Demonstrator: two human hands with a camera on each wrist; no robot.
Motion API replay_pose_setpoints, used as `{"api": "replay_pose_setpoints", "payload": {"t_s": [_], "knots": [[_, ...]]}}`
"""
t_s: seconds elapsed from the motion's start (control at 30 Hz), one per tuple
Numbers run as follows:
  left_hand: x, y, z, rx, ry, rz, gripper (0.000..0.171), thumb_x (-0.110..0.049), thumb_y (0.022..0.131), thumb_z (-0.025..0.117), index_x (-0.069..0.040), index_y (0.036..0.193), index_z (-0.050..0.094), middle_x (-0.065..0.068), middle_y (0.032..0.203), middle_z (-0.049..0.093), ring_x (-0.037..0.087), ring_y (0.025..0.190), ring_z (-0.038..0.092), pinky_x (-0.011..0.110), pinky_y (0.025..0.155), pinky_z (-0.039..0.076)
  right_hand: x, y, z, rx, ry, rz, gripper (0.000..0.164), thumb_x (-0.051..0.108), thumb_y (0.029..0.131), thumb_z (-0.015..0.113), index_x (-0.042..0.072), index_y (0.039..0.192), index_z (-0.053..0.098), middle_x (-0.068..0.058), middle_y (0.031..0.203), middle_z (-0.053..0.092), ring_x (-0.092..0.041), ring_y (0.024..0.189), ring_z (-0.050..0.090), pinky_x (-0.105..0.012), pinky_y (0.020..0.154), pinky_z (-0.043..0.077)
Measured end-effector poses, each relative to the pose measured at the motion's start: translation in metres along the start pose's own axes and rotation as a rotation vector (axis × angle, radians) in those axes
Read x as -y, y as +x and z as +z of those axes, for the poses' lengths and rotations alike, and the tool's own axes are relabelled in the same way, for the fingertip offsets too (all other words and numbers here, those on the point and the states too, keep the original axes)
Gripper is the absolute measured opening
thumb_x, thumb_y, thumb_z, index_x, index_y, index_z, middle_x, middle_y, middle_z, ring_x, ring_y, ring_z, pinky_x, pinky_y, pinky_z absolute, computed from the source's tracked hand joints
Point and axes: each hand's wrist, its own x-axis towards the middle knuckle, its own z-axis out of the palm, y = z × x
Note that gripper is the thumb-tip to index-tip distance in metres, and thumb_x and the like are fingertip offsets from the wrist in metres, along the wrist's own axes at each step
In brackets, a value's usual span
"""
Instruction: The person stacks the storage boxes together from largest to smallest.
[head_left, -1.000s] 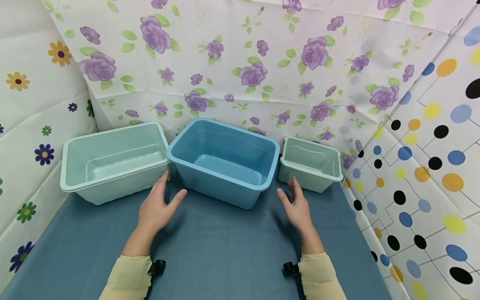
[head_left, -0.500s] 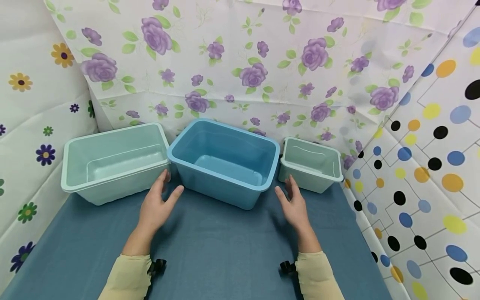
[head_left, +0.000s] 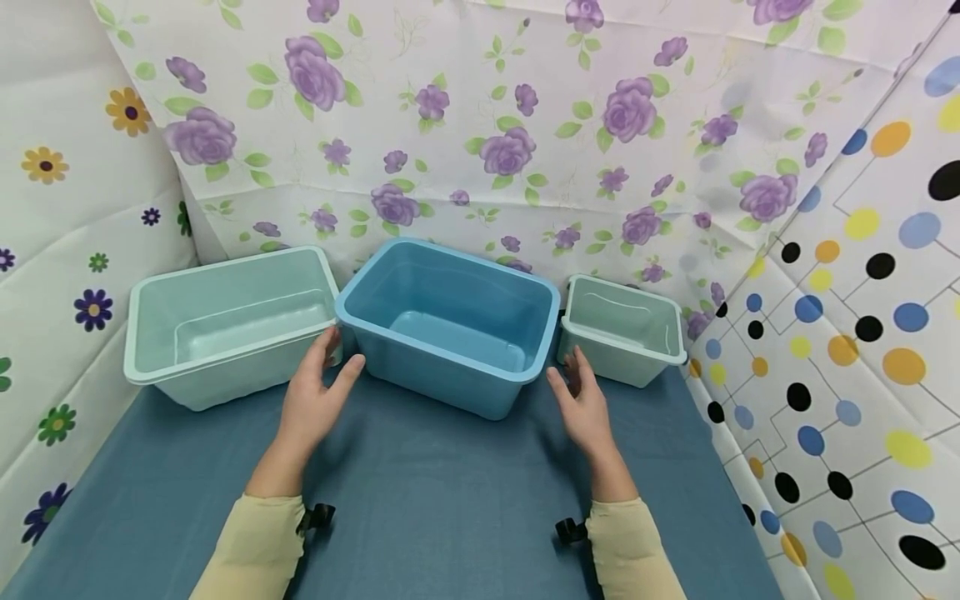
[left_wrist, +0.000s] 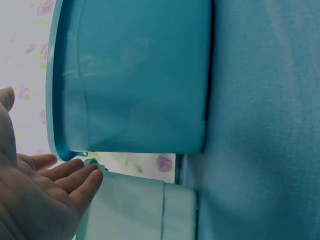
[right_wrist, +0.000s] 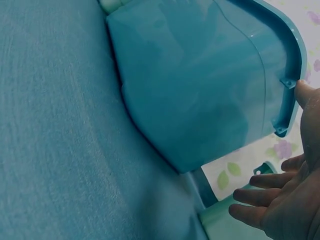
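A blue plastic tub point(head_left: 442, 375) stands in the middle at the back of the table, with nothing inside. My left hand point(head_left: 311, 408) hovers in front of its left end, near the corner of a large pale green tub point(head_left: 240, 375). Its fingers are extended and the thumb is spread, holding nothing. On the other side my right hand point(head_left: 587, 412) is held up between the blue tub and a small pale green tub point(head_left: 618, 362), fingers relaxed and apart. In the right wrist view the thumb lies close to the blue tub's rim point(right_wrist: 295, 50); contact cannot be told.
Blue cloth covers the table point(head_left: 450, 500). A floral curtain point(head_left: 450, 125) hangs right behind the tubs. A dotted sheet point(head_left: 847, 375) bounds the right side, and a flowered sheet point(head_left: 75, 250) the left. Black wrist straps point(head_left: 321, 517) sit under the sleeves.
Both hands have moved slightly forward toward the tubs; the right one has also drifted a little left. The tubs have stayed in place.
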Motion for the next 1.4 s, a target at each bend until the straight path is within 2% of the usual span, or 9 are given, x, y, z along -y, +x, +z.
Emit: {"api": "replay_pose_setpoints", "payload": {"t_s": [0.13,0.33,0.43,0.7,0.9,1.1,1.4], "knots": [[-0.002,0.003,0.0,-0.008,-0.007,0.004,0.072,-0.036,0.115,0.064,-0.005,0.174,0.035,0.019,0.176,0.041,0.04,0.16,0.041,0.062,0.125,0.038,0.004,0.002,0.001,-0.003,0.018,-0.017,0.086,0.055,0.113,0.063,0.014,0.179,0.025,-0.019,0.174,0.044,-0.039,0.159,0.045,-0.059,0.127,0.038],[-0.01,0.008,-0.001,-0.056,-0.026,0.001,0.071,-0.036,0.116,0.063,-0.004,0.173,0.037,0.019,0.172,0.047,0.04,0.154,0.05,0.062,0.117,0.046,0.008,0.004,0.003,0.0,0.03,-0.021,0.088,0.055,0.113,0.063,0.011,0.178,0.025,-0.02,0.173,0.043,-0.04,0.158,0.046,-0.059,0.128,0.038],[-0.013,0.011,-0.002,-0.074,-0.04,0.005,0.069,-0.036,0.116,0.063,-0.003,0.172,0.039,0.02,0.17,0.049,0.039,0.154,0.05,0.061,0.116,0.047,0.01,0.005,0.003,0.001,0.038,-0.02,0.089,0.055,0.113,0.063,0.01,0.178,0.024,-0.02,0.174,0.043,-0.04,0.158,0.045,-0.059,0.128,0.038],[-0.017,0.018,-0.005,-0.069,-0.066,0.03,0.07,-0.033,0.115,0.064,-0.001,0.172,0.038,0.024,0.168,0.048,0.04,0.155,0.047,0.06,0.118,0.045,0.014,0.009,0.0,0.002,0.068,-0.035,0.085,0.055,0.113,0.063,0.015,0.179,0.025,-0.018,0.174,0.044,-0.038,0.159,0.045,-0.057,0.128,0.038],[-0.018,0.023,-0.007,-0.062,-0.053,0.028,0.072,-0.034,0.115,0.064,0.0,0.172,0.037,0.024,0.17,0.046,0.041,0.156,0.046,0.062,0.12,0.043,0.019,0.012,-0.001,0.005,0.063,-0.045,0.086,0.056,0.113,0.062,0.012,0.178,0.026,-0.017,0.174,0.044,-0.038,0.159,0.046,-0.059,0.126,0.039],[-0.02,0.031,-0.009,-0.043,-0.025,-0.001,0.077,-0.042,0.115,0.063,0.001,0.172,0.036,0.025,0.173,0.042,0.045,0.156,0.045,0.064,0.125,0.038,0.025,0.014,-0.002,0.013,0.073,-0.046,0.086,0.057,0.113,0.062,0.014,0.178,0.026,-0.017,0.174,0.044,-0.038,0.159,0.045,-0.059,0.126,0.039],[-0.019,0.046,-0.012,-0.007,-0.068,0.009,0.078,-0.042,0.116,0.061,0.003,0.172,0.033,0.025,0.174,0.04,0.043,0.159,0.042,0.061,0.127,0.037,0.032,0.019,-0.002,0.033,0.079,-0.063,0.085,0.053,0.114,0.062,0.011,0.178,0.025,-0.017,0.174,0.043,-0.038,0.159,0.045,-0.058,0.127,0.039]]}}
